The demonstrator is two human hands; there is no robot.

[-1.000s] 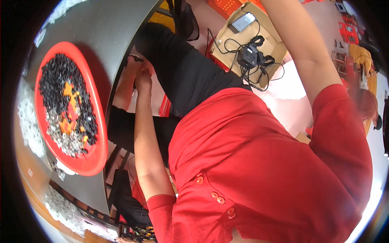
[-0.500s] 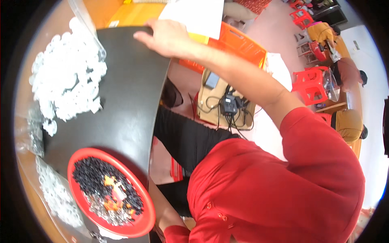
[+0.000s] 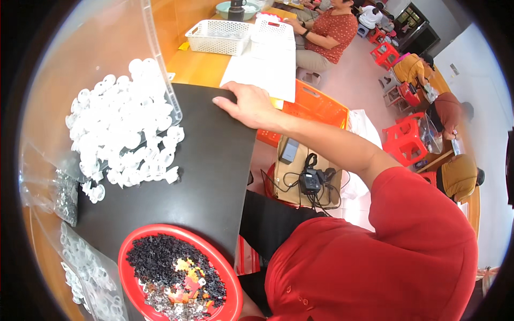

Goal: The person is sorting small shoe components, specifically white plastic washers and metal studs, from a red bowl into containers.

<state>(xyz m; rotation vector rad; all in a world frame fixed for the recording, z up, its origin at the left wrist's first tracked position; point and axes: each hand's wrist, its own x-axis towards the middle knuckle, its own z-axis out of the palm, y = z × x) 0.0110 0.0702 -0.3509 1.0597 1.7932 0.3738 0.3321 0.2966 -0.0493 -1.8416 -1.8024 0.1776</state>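
Note:
My right hand (image 3: pixel 249 104) rests palm down on the far corner of the dark tabletop (image 3: pixel 209 160), thumb spread from the fingers and nothing seen in it. Ahead lies a pile of white ring-like plastic parts (image 3: pixel 123 128), partly on a clear plastic sheet or bag (image 3: pixel 152 40). Close to my body sits a red oval basin (image 3: pixel 160 229) holding small black pieces (image 3: pixel 158 257), yellow and orange pieces (image 3: pixel 187 275) and clear ones. A sliver of my left forearm shows beside the basin; its hand is out of sight.
Clear bags of pale rings (image 3: pixel 101 281) and small grey parts (image 3: pixel 66 198) lie along the far edge. Beyond my right hand are white baskets (image 3: pixel 217 40), an orange crate (image 3: pixel 321 109) and a box of black cables (image 3: pixel 310 182). Other people (image 3: pixel 334 32) sit at tables.
The view has shifted, so the table and basin appear further right and lower. White baskets and a seated person now show at the top. My right hand stays on the table corner.

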